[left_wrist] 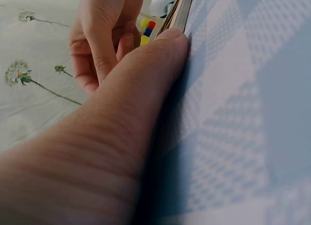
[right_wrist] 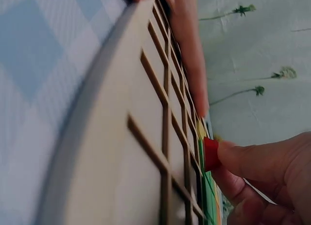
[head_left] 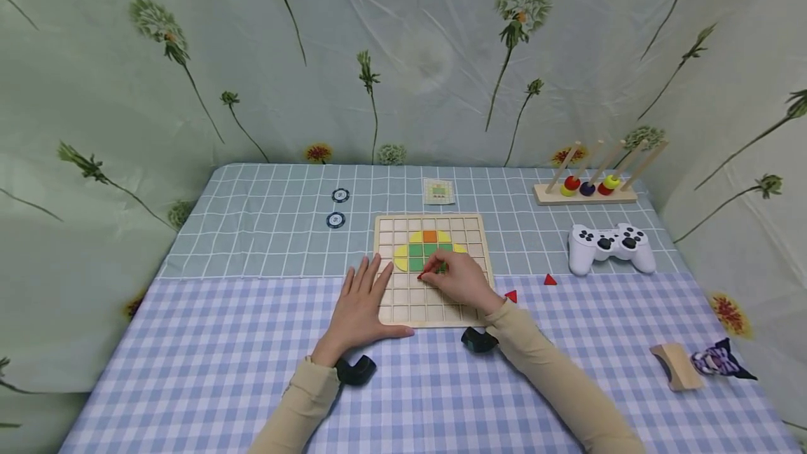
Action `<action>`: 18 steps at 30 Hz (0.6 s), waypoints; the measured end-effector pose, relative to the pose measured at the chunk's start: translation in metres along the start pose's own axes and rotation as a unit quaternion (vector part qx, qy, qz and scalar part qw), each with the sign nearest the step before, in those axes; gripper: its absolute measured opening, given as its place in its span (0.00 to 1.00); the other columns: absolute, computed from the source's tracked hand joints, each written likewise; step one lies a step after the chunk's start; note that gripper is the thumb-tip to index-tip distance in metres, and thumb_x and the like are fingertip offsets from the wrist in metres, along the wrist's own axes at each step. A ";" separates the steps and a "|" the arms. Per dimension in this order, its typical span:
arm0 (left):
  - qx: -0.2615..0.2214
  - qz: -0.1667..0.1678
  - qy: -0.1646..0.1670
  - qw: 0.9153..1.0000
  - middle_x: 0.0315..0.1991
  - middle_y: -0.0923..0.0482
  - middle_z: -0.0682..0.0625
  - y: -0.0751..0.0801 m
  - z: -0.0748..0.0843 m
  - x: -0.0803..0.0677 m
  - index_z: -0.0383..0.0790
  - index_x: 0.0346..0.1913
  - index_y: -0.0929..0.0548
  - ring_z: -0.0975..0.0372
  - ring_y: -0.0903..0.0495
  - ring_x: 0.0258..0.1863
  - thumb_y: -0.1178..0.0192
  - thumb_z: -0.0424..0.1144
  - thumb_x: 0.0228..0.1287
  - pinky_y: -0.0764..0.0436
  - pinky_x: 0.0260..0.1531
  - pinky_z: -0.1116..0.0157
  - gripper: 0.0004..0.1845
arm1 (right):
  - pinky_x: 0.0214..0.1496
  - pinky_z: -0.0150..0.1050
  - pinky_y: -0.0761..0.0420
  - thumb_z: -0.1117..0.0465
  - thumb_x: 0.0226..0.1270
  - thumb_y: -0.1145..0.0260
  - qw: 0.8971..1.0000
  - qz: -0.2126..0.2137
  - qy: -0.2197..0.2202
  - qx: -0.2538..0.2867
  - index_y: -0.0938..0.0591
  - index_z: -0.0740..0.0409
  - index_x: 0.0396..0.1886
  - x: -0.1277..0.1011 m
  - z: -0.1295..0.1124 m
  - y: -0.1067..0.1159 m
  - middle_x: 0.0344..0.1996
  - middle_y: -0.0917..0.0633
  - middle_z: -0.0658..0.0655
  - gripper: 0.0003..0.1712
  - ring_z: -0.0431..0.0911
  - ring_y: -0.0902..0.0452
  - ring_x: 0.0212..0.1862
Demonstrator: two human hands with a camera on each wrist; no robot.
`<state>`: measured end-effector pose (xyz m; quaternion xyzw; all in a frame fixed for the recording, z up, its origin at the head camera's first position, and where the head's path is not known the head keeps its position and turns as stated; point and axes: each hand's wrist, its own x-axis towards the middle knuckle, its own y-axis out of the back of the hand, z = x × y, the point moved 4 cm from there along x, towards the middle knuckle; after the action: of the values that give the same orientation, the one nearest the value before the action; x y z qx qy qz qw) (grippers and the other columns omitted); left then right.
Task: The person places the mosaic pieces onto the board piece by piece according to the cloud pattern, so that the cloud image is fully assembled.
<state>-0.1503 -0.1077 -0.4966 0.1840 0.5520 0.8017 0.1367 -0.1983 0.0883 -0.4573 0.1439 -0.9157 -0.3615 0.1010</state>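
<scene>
A square wooden grid board lies on the table, with yellow, green and one orange tile set in its upper cells. Between thumb and fingertips my right hand pinches a small red piece, held at the board just below the green tiles. My left hand rests with fingers spread along the board's left edge, its thumb by the lower left corner. Two red triangles lie on the cloth right of the board. The left wrist view shows mostly the left thumb.
A pattern card lies behind the board, with two poker chips to its left. At the right are a bead-and-peg stand, a white game controller, a wooden arch block and a small purple patterned item.
</scene>
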 end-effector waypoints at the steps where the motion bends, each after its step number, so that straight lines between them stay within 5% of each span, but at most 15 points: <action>1: 0.002 0.000 0.000 1.000 0.75 0.58 0.42 0.000 0.000 0.000 0.42 0.75 0.48 0.49 0.62 0.73 0.40 0.77 0.39 0.64 0.69 0.50 0.64 | 0.25 0.35 0.32 0.59 0.57 0.27 1.000 -0.005 0.003 0.001 0.17 0.50 0.27 0.000 -0.001 -0.003 0.24 0.19 0.43 0.05 0.38 0.32 0.21; 7: 0.003 -0.002 0.003 1.000 0.75 0.58 0.42 -0.001 0.000 0.000 0.43 0.75 0.49 0.49 0.62 0.73 0.41 0.78 0.39 0.64 0.69 0.50 0.64 | 0.30 0.36 0.28 0.60 0.58 0.29 1.000 -0.013 0.021 -0.006 0.16 0.51 0.27 0.002 -0.005 -0.014 0.23 0.19 0.42 0.03 0.37 0.28 0.25; 18: 0.004 -0.004 0.006 1.000 0.75 0.59 0.42 0.000 0.000 0.000 0.43 0.75 0.49 0.49 0.62 0.73 0.41 0.78 0.38 0.64 0.69 0.50 0.65 | 0.30 0.36 0.27 0.57 0.56 0.26 0.995 0.014 0.028 -0.100 0.13 0.48 0.24 0.004 -0.008 -0.014 0.23 0.24 0.43 0.04 0.39 0.27 0.28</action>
<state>-0.1504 -0.1076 -0.4970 0.1777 0.5570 0.7998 0.1364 -0.1964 0.0717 -0.4610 0.1308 -0.8738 -0.4452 0.1457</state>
